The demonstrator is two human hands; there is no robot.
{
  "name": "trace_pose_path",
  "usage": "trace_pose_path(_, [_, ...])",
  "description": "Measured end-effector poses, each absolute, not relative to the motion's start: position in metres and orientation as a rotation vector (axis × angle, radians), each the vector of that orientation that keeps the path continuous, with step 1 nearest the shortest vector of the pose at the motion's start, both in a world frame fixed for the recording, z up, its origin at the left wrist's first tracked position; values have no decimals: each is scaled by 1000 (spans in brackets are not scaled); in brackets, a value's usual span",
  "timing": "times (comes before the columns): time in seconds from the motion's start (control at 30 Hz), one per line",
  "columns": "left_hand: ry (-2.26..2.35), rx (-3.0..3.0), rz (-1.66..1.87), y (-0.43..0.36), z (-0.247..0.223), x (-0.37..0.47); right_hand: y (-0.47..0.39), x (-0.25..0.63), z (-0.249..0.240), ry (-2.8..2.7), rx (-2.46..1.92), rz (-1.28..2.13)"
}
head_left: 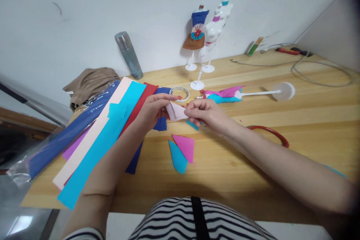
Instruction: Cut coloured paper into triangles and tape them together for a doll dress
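A small pale pink piece of folded crepe paper (176, 112) is stretched between my hands above the table. My left hand (157, 108) pinches its left side. At its right corner, the thumb and fingertips of my right hand (207, 114) are closed on it. Below them, a magenta paper piece (186, 147) and a blue paper piece (178, 159) lie partly overlapped on the wood. Just beyond my fingers are a roll of tape (184, 90) and a mini dress form (225, 93) lying on its side, wrapped in magenta and blue.
Long crepe paper strips (92, 153) and a plastic-wrapped blue roll (75, 127) cover the left side, near a brown cloth (92, 82) and a flask (129, 56). Three mini dress forms (213, 32) stand behind. Red scissor handles (270, 130) show under my right forearm; a cable (323, 75) lies far right.
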State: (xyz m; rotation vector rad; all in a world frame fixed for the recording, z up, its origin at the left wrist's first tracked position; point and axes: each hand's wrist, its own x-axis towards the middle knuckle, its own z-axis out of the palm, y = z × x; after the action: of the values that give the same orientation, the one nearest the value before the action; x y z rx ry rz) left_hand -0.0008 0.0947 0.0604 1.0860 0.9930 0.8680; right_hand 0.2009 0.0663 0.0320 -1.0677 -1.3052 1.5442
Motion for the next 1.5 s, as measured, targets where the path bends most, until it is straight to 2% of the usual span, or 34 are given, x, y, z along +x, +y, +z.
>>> trace_pose_path(0.4, [1154,1439,895,86,62,3,65,200,32,-1303,-1072,1520])
trace_pose_path(0.97, [1018,1184,697,90,62,-3,66,203,35,-1541,-1136,1405])
trace_pose_path(1.5, [1082,1320,705,81,65,8,69,201,26,-1629,-1126,1259])
